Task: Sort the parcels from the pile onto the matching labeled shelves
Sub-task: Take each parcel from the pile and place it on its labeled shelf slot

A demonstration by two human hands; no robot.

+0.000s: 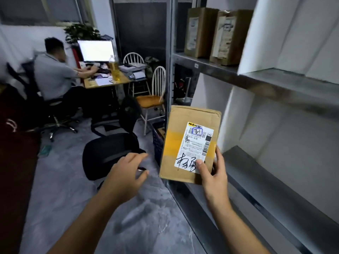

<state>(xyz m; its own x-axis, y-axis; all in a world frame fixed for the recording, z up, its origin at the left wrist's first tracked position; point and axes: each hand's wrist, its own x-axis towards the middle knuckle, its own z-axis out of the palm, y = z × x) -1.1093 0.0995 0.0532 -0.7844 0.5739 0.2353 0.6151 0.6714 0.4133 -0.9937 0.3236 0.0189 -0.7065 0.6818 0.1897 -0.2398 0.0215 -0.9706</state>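
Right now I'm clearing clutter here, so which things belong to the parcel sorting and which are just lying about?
Job: held parcel, right hand, metal shelves, two shelved parcels.
Lying about: black office chair, nearer white chair, desk, monitor, yellow bottle.

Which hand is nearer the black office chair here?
Left. The left hand reaches toward the black chair; the right hand is farther right, gripping the parcel beside the shelves.
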